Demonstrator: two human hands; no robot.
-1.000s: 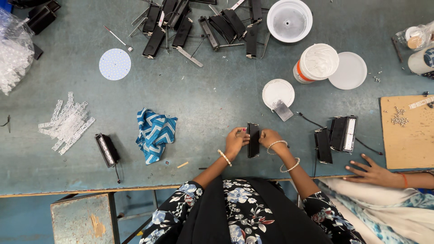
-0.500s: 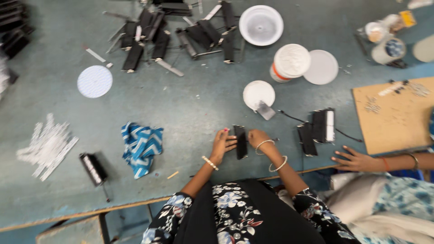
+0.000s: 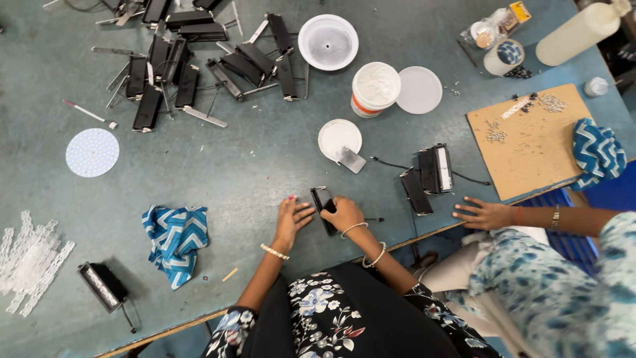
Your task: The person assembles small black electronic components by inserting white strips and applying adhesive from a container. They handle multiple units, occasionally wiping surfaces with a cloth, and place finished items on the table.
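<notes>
A small black rectangular housing (image 3: 322,206) lies on the green-grey table (image 3: 252,166) just in front of me. My right hand (image 3: 342,214) is closed around its near end. My left hand (image 3: 291,220) rests flat beside it on the left, fingers spread, fingertips touching its edge. Both wrists wear bangles. A thin black wire (image 3: 374,219) trails to the right of my right hand.
A pile of black housings (image 3: 192,59) lies at the far left. White tub (image 3: 373,89), lids (image 3: 339,138) and bowl (image 3: 328,42) stand ahead. Blue patterned cloth (image 3: 174,238) lies at my left. Another person's hand (image 3: 483,213) rests near two black units (image 3: 427,176) and a cardboard sheet (image 3: 530,139).
The view has shifted right and tilted. My hands have lowered the black housing onto the table, and my left hand has opened beside it. The neighbour's hand stays flat.
</notes>
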